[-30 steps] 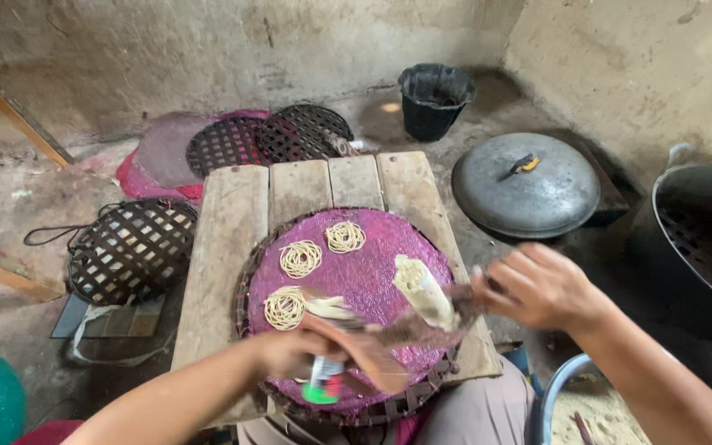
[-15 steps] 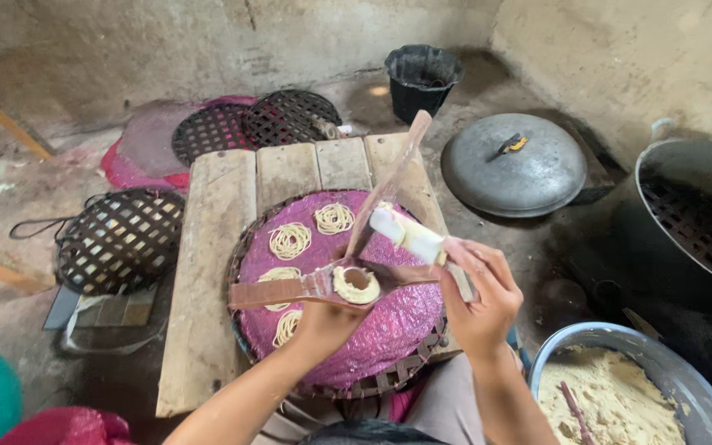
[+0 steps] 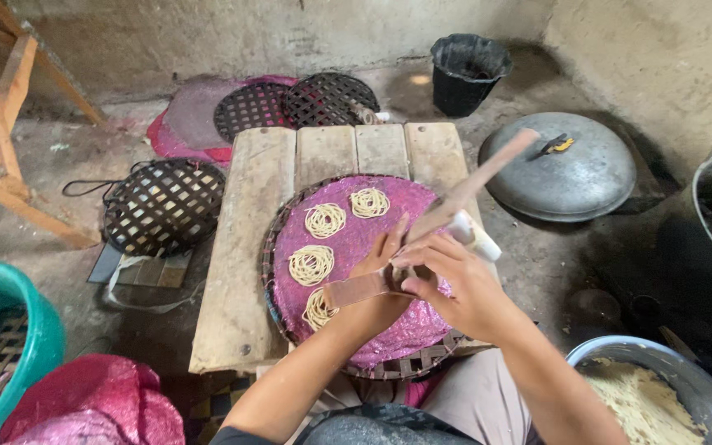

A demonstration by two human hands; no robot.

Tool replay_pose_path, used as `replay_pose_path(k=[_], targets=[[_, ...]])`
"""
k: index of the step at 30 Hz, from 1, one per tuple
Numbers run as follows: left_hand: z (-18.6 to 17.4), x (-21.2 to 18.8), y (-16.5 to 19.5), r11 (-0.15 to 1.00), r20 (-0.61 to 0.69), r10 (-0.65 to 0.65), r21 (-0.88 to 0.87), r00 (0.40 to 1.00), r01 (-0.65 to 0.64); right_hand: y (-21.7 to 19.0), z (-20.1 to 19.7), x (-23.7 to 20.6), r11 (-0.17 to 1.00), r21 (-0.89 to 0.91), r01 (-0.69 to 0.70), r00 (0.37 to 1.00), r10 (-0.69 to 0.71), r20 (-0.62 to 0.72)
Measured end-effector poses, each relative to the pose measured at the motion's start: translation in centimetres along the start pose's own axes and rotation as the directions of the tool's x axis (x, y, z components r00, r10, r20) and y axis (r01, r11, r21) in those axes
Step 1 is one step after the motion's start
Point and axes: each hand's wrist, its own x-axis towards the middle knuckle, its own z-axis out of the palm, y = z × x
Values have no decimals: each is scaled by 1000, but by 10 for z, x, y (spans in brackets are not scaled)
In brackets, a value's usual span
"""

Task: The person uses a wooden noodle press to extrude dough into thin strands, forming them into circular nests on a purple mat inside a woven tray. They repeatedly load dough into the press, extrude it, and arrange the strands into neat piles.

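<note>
You are sitting at a plank tabletop (image 3: pixel 245 247), working over a round tray (image 3: pixel 348 239) lined in purple, where four noodle coils (image 3: pixel 324 220) are lying. Your right hand (image 3: pixel 455 280) is gripping a wooden press (image 3: pixel 463 194) while your left hand (image 3: pixel 381 276) is curling around its lower end.

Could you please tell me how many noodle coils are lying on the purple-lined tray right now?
4: noodle coils at the far edge, beside it, mid-left, and near the left hand, partly covered. The hands may hide more.
</note>
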Motion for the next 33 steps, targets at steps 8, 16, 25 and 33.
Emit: replay_pose_path(k=[8,16,25,33], targets=[[-3,2,2,995,75,-8,104,997,1,0,-11,-10,953,62,-297,955,297,12],[20,-1,29,997,35,75,-39,997,-74,0,-22,-51,863,396,-314,925,373,-78],[99,-29,105,864,156,112,-504,981,-19,-23,-66,-172,897,-268,-353,775,120,-620],[220,-59,186,436,361,112,-855,926,281,65,-108,-436,-97,-164,-982,-26,921,-389]])
